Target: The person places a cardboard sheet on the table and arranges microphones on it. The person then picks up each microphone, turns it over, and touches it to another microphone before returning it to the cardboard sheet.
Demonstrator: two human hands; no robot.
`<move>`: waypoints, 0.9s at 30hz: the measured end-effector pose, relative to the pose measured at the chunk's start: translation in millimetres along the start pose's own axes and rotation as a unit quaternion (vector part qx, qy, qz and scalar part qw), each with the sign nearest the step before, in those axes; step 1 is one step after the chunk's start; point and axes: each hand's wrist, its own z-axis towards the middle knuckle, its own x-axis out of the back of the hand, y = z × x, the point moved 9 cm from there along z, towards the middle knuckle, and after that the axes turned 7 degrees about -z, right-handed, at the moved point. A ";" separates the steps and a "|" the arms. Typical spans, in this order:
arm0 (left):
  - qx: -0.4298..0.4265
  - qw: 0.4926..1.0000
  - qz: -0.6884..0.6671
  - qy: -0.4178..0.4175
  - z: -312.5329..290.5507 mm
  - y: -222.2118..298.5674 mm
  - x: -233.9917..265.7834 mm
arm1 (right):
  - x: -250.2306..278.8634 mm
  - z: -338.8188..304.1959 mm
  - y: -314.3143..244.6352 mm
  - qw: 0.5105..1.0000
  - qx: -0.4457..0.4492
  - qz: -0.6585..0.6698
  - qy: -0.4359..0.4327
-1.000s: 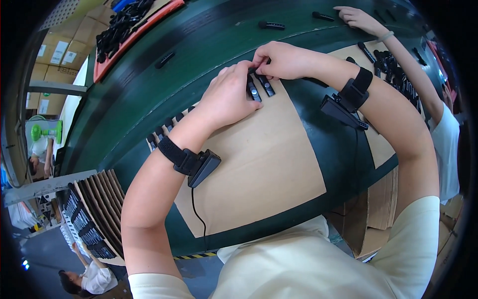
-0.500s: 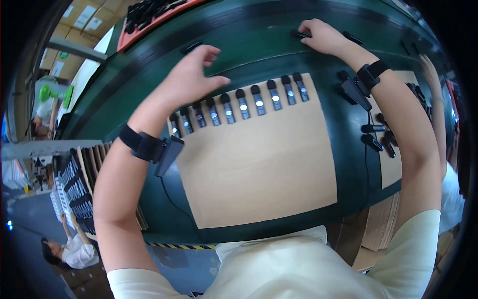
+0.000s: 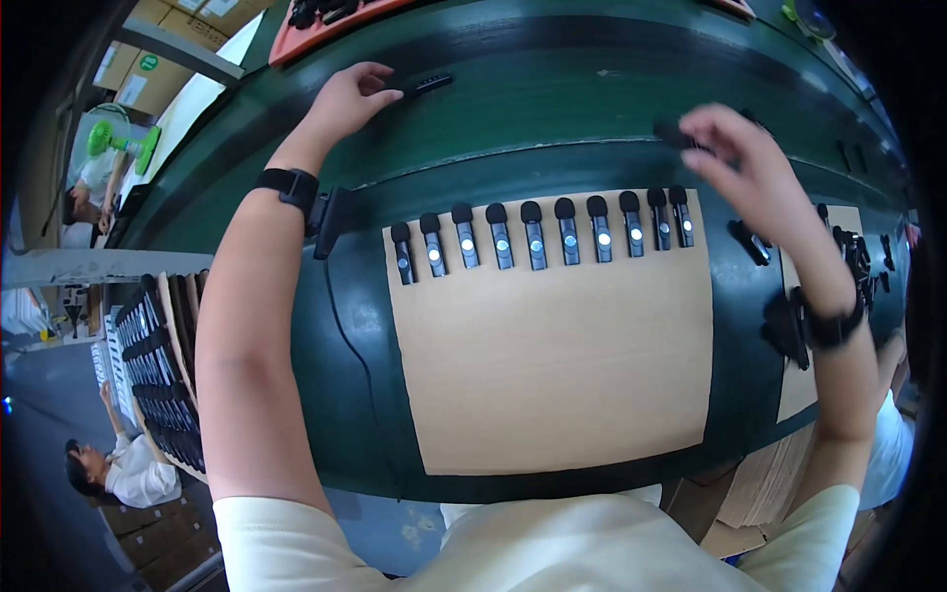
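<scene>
Several small black clip-on microphones with foam tops [image 3: 534,235] lie in a row along the far edge of a brown cardboard sheet [image 3: 557,365]. My left hand [image 3: 347,101] is beyond the sheet's far left corner, thumb and fingers apart and nothing held. Just right of its fingertips lies a small black device [image 3: 432,83]. My right hand [image 3: 735,163], smeared by motion, is past the far right corner. Between its fingertips is a dark, blurred microphone [image 3: 675,132]. Each wrist wears a black strap with a small black unit.
A red tray [image 3: 335,30] of black parts stands at the far left. More microphones [image 3: 755,242] lie right of the sheet, beside another cardboard [image 3: 797,380]. Stacked trays of microphones [image 3: 158,365] are at the left. A green fan [image 3: 123,143] and other people are nearby.
My left hand has moved away from the microphone row toward the far left device. The right hand has come nearer with the dark microphone. The whole view has shifted.
</scene>
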 end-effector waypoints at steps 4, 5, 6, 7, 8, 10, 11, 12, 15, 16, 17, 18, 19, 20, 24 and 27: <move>-0.005 0.999 0.008 -0.049 3.2 0.7 -19.8 | -14.7 -70.9 -74.5 0.992 0.044 0.120 -0.006; -0.005 0.999 0.004 -0.032 0.8 -3.0 -17.6 | -21.6 -81.1 -86.1 0.985 0.055 0.162 -0.007; -0.005 1.000 -0.003 -0.016 -1.5 -6.5 -15.9 | -29.9 -90.0 -98.0 0.986 0.054 0.160 -0.009; -0.005 1.000 -0.008 0.000 -4.8 -9.1 -14.7 | -43.4 -96.8 -103.4 0.972 0.024 0.232 -0.027; 0.000 1.000 -0.008 0.001 -11.5 -13.9 -13.7 | -58.3 -100.2 -107.5 0.952 -0.004 0.303 -0.048; 0.011 0.994 -0.089 0.069 -27.0 -18.1 1.3 | -76.0 -103.6 -118.9 0.943 -0.007 0.331 -0.043; 0.020 0.986 -0.126 0.105 -39.1 -21.7 11.4 | -85.0 -104.9 -123.2 0.932 -0.008 0.361 -0.037; 0.023 0.986 -0.125 0.106 -50.8 -15.7 13.1 | -92.4 -106.7 -123.5 0.920 -0.011 0.390 -0.031; 0.033 0.899 -0.409 0.151 -100.7 24.8 18.4 | -110.8 -109.0 -115.9 0.914 -0.017 0.405 -0.019; 0.027 0.876 -0.455 0.157 -119.8 43.4 17.1 | -113.2 -109.7 -112.3 0.911 -0.020 0.412 -0.008; 0.032 0.857 -0.488 0.164 -142.2 54.6 15.7 | -117.1 -109.0 -111.3 0.910 -0.021 0.414 -0.008; 0.035 0.835 -0.522 0.168 -164.1 65.5 12.5 | -119.1 -108.5 -110.1 0.909 -0.022 0.415 -0.006; 0.034 0.819 -0.548 0.166 -187.1 77.2 8.0 | -119.9 -108.5 -108.4 0.910 -0.024 0.414 -0.006; 0.033 0.801 -0.576 0.161 -208.7 88.0 3.1 | -120.2 -109.2 -105.9 0.911 -0.029 0.412 -0.004; 0.050 0.777 -0.609 0.151 -274.8 115.0 -22.4 | -117.5 -111.7 -106.4 0.922 0.009 0.388 0.018; 0.014 0.834 -0.541 0.105 -286.3 133.4 -30.9 | -115.3 -114.3 -109.3 0.935 0.024 0.353 0.028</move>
